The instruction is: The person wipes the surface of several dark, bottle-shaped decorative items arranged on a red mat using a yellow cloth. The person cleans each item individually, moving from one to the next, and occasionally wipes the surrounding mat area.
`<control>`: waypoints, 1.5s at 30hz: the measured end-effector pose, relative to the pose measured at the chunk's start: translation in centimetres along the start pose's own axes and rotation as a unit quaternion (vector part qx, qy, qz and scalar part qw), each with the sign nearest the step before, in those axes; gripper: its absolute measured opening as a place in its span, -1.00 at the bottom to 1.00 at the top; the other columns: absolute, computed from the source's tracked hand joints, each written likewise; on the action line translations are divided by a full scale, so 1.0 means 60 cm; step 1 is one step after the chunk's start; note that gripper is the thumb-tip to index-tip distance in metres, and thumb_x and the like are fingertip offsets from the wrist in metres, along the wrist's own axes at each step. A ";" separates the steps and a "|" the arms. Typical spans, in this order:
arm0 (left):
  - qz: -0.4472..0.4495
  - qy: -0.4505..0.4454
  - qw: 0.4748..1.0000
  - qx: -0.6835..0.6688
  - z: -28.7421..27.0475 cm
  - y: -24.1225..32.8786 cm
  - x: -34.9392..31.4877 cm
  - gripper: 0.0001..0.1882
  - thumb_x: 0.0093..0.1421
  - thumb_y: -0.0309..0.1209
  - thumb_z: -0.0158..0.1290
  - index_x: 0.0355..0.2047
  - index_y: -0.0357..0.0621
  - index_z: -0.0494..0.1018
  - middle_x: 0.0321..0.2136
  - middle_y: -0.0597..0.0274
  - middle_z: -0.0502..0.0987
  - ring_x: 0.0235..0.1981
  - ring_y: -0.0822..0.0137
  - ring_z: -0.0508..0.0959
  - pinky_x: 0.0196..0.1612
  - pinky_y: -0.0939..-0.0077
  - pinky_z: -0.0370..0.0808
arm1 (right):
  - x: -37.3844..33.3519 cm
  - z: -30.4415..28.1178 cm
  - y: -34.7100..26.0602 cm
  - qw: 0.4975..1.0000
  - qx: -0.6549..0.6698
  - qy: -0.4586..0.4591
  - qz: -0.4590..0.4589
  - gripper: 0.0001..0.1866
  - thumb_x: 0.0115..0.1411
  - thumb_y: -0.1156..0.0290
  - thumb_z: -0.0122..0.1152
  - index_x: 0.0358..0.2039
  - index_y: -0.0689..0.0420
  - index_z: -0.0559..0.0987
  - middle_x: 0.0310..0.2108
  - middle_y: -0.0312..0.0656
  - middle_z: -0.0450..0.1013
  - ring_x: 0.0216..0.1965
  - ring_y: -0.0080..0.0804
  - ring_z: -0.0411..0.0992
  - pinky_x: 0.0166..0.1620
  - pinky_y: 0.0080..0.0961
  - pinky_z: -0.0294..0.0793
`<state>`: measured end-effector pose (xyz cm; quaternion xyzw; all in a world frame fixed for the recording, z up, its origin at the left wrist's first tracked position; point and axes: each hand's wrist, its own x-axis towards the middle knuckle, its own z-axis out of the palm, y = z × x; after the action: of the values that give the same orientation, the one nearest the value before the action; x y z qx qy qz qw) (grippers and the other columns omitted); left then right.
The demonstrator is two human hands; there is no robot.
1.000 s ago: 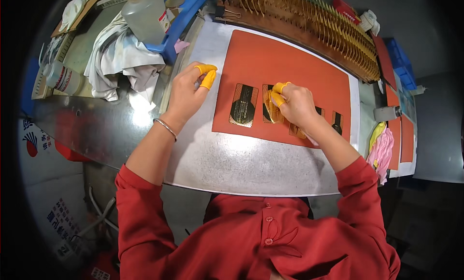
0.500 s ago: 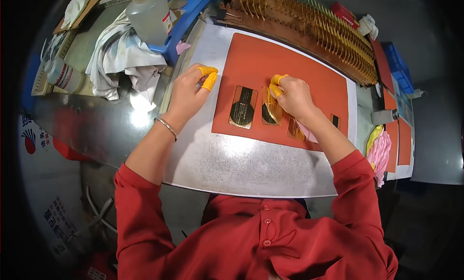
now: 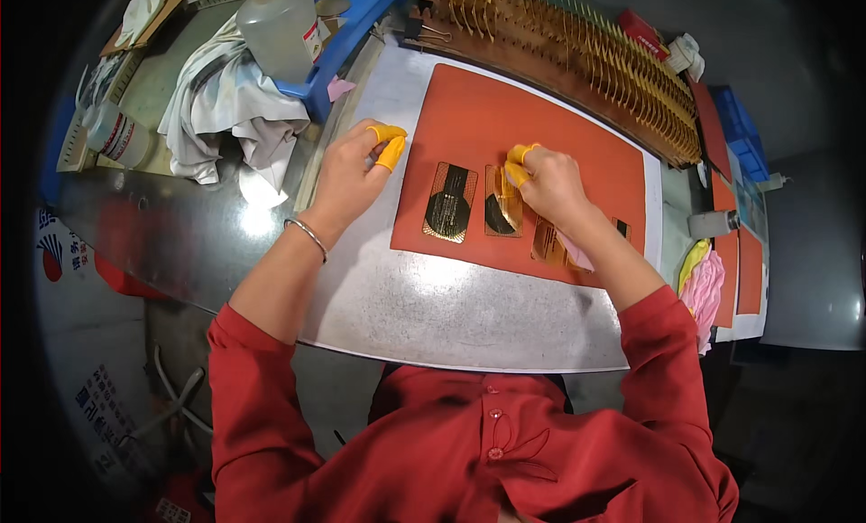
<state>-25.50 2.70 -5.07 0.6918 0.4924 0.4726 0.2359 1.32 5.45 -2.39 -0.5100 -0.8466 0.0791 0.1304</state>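
Note:
An orange mat [image 3: 505, 126] lies on a white sheet on the metal bench. Several thin gold-coloured plates with dark patterns lie in a row on it. My right hand [image 3: 550, 187], with yellow finger cots, presses its fingertips on the second gold plate [image 3: 502, 207] and holds a pink cloth [image 3: 574, 249] under the palm. The leftmost gold plate [image 3: 450, 203] lies free. My left hand [image 3: 355, 166], also with yellow finger cots, rests at the mat's left edge with curled fingers and holds nothing.
A long wooden rack [image 3: 577, 54] of upright gold plates runs along the back. At the left lie a white rag [image 3: 225, 117], a clear bottle [image 3: 280, 27] and a blue tray [image 3: 347, 31]. Pink and yellow cloths [image 3: 702, 284] lie at the right, beside more orange mats.
My right hand has moved left along the row, from the third plate to the second. My left hand has stayed at the mat's left edge.

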 end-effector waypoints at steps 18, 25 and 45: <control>0.008 0.001 1.000 -0.004 0.005 -0.005 0.000 -0.86 0.08 -0.57 0.00 -0.33 -0.33 0.48 -0.41 0.17 0.48 -0.49 0.36 0.43 -0.40 0.59 0.36 | -0.002 -0.003 0.009 0.998 -0.018 0.000 -0.052 -0.86 0.01 0.39 0.20 -0.40 0.13 0.54 -0.49 -0.08 0.46 -0.48 -0.13 0.45 -0.40 -0.28 0.45; 0.002 -0.012 1.000 0.013 0.002 -0.001 0.004 -0.86 0.08 -0.58 -0.01 -0.33 -0.33 0.48 -0.43 0.17 0.47 -0.49 0.36 0.42 -0.39 0.58 0.35 | -0.028 0.015 0.011 0.996 -0.015 -0.014 -0.086 -0.86 0.01 0.40 0.21 -0.39 0.14 0.56 -0.51 -0.11 0.46 -0.48 -0.16 0.46 -0.41 -0.31 0.46; -0.021 -0.031 0.999 0.012 0.001 -0.003 0.000 -0.85 0.11 -0.55 -0.01 -0.31 -0.33 0.49 -0.39 0.17 0.48 -0.46 0.37 0.44 -0.38 0.59 0.36 | -0.060 0.006 -0.002 0.987 0.030 -0.069 -0.139 -0.86 -0.02 0.40 0.23 -0.41 0.13 0.56 -0.53 -0.11 0.44 -0.52 -0.18 0.44 -0.42 -0.34 0.45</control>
<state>-25.52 2.76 -5.25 0.6981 0.5049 0.4400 0.2532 2.71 2.19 -3.21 -0.3769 -0.9133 0.1203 0.0965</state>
